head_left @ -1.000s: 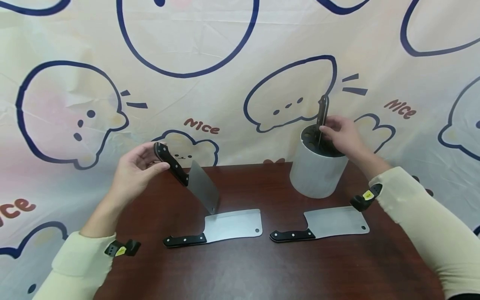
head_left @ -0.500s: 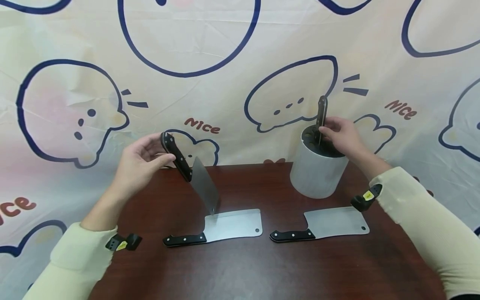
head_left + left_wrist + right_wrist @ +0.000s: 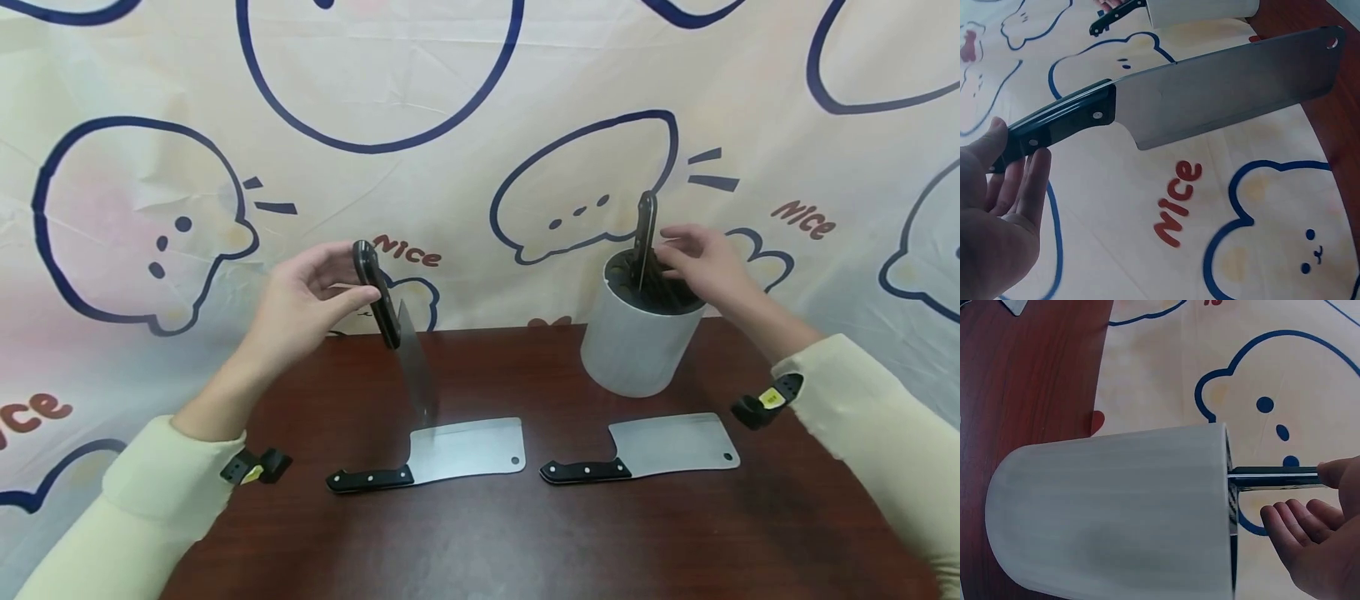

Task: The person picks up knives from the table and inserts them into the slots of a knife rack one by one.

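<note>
My left hand pinches the black riveted handle of a cleaver between thumb and fingers. Its broad blade slopes down above the table in the head view and spans the left wrist view. At the right back stands a white round knife block with a dark top. One knife sits upright in it, its black handle sticking out and its blade mostly hidden inside. Beside that handle is my right hand, fingers spread apart and loosely bent, holding nothing; in the right wrist view the thumb overlaps the handle's end.
Two more cleavers lie flat on the dark red-brown table, one at centre left and one in front of the block, handles to the left. A cartoon-printed cloth hangs behind the table's back edge.
My left hand has moved up and right, and the cleaver has turned so its blade shows more edge-on. My right hand has let go of the upright knife and shifted slightly right.
</note>
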Motion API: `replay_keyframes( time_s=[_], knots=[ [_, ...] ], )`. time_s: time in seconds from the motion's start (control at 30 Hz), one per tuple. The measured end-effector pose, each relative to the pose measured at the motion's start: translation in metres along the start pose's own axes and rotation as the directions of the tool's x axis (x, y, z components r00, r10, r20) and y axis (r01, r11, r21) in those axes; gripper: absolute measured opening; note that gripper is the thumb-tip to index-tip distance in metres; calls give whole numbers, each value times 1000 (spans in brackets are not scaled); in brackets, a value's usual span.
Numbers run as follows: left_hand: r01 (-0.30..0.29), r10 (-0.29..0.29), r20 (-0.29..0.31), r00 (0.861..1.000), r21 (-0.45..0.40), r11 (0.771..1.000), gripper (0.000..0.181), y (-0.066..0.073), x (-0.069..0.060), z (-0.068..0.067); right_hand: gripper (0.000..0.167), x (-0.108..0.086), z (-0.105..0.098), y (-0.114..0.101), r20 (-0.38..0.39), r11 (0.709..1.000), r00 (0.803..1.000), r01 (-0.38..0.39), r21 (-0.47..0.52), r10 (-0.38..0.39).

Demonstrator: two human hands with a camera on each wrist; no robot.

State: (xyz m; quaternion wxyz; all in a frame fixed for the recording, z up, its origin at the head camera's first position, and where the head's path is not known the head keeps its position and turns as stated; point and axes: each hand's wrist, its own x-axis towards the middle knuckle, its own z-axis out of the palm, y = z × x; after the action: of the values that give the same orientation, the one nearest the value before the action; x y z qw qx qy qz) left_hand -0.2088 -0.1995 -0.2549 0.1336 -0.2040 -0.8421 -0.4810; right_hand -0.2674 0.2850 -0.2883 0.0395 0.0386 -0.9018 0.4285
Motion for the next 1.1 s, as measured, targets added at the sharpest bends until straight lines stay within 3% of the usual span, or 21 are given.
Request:
replay_keyframes(
  time_s=[0.23,0.5,0.87,1.1],
  knots=[
    [-24,24,51,998,-1,1000,45,20,12,13,61,-16,-4,-16,12,999,999,33,-19,-32],
    [-66,63,118,991,24,997,51,38,32,44,52,-31,9,-36,40,996,995,93,5,-93],
    [-59,64,119,991,-39,997,54,55,52,72,54,-45,27,-61,65,982,986,147,120,-155],
    [-99,108,123,987,-79,992,51,59,61,89,48,-49,39,-74,64,957,969,226,184,-241]
  ],
)
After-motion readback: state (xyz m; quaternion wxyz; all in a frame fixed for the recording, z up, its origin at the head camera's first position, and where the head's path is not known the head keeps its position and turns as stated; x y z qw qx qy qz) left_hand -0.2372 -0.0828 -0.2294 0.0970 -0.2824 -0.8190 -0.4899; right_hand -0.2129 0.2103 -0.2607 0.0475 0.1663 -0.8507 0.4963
